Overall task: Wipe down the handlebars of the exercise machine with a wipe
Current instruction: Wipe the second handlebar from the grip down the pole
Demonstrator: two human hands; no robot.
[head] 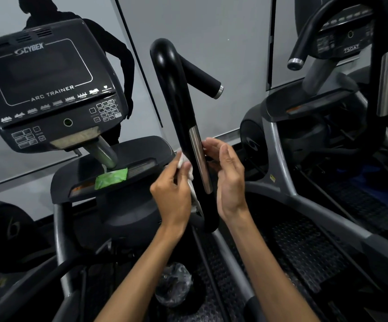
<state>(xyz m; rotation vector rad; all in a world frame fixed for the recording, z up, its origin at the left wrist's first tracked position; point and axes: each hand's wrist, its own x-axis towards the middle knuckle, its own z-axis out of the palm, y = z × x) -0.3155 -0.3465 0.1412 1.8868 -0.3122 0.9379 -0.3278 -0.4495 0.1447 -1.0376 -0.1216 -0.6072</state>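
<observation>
On the tray shelf (141, 147) below the console (48, 89) lies a green wipe packet (110, 178), flat, with a white sheet poking out at its top edge beside the console's metal post. Down on the floor between your forearms sits a crumpled clear plastic bag (173, 284); its contents cannot be made out. Your left hand (172, 196) pinches a white wipe (189, 175), fingers curled round it, and holds it against the left side of the black handlebar (176, 94), which rises upright in front of you with a silver strip along its lower length. Part of the wipe hangs down behind your hand along the bar. Your right hand (229, 177) is just beside the bar on its right, fingers loosely bent and clamped on nothing, the fingertips near the silver strip; whether they touch it is unclear. A second machine (327, 108) stands close on your right, its own curved bar reaching overhead. A grey panelled wall (223, 43) backs everything.
</observation>
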